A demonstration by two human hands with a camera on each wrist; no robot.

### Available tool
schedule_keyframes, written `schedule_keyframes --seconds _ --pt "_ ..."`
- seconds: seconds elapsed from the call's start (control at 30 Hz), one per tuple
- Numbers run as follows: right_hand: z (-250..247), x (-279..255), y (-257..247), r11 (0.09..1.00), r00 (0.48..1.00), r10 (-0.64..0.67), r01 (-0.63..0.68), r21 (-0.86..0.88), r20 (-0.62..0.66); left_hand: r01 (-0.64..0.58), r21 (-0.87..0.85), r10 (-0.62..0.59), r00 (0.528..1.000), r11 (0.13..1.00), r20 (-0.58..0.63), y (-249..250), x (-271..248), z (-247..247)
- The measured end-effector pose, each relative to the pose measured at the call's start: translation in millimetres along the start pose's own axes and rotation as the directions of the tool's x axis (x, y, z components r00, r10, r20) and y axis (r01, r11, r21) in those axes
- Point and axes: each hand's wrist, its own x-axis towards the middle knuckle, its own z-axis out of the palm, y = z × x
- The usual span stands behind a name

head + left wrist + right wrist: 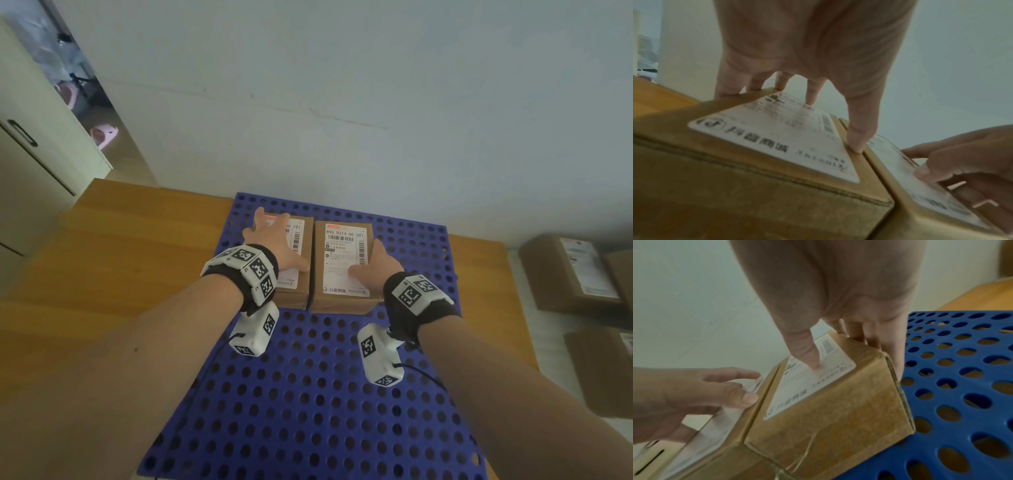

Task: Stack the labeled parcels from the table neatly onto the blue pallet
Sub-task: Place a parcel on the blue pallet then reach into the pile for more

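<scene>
Two labelled parcels sit side by side on the far half of the blue pallet, directly under the hands, and their long axes run straight away from the person, parallel to both forearms.

The left hand lies spread on top of the left parcel. Its fingers are straight, reaching toward the far edge, and the thumb tip presses near the inner edge beside the seam. It is flat and relaxed, gripping nothing.

The right hand clasps the right parcel from its outer side. The thumb presses down on the shipping label, while the other fingers wrap down the outer wall on the side away from the left hand. The two parcels touch, or all but touch, along a thin dark seam between the hands.

By my judgement this is a squaring-up step: one hand steadies and the other nudges inward, so the pair sits flush and parallel.

More parcels wait on the right, beyond the bench edge and well apart from both hands. They lie to the outside of the right hand, so that hand is the nearer one for the next pick. The open pallet area lies on the near side of both wrists, toward the person, where a second row could run with the same long-axis heading.
</scene>
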Motion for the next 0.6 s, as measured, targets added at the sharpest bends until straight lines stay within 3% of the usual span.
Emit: schedule_keyframes --seconds 0.6 --pt "1.9 -0.1 3.9 1.0 1.0 -0.008 0.007 -0.025 -0.006 -0.083 -0.011 0.083 0.996 0.996 0.018 -9.7 8.1 0.4"
